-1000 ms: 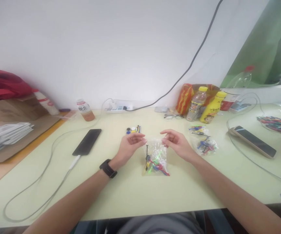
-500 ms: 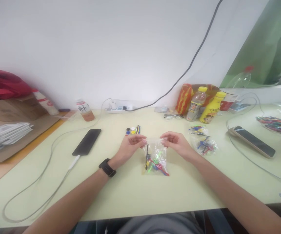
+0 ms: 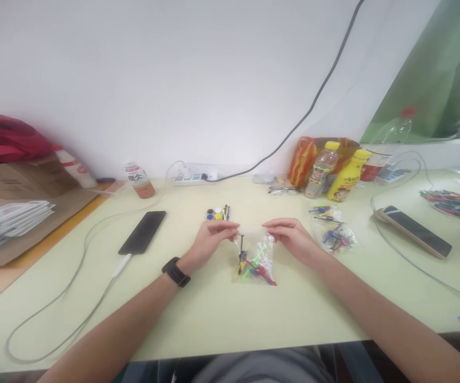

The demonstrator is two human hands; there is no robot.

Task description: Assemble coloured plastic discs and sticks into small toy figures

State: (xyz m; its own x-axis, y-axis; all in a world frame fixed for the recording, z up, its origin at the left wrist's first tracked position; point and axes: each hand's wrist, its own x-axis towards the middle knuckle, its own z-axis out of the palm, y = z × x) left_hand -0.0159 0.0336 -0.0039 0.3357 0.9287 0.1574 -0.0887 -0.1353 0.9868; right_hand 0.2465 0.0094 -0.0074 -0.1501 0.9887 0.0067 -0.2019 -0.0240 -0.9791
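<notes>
- An informal desk workspace, office-like or at home.
- Pale desk (image 3: 214, 319) against a bare white wall.
- Far: power strip (image 3: 192, 177), drink bottles (image 3: 336, 175).
- Left: charging phone (image 3: 142, 232), cardboard box (image 3: 26, 178).

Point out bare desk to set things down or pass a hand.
Bare: the desk strip between the forearms, below the clear bag that left hand and right hand pinch; also between black phone and left hand, and behind the coloured caps up to the power strip. Crowded: right of the right hand, with filled bags and bottles.
</notes>
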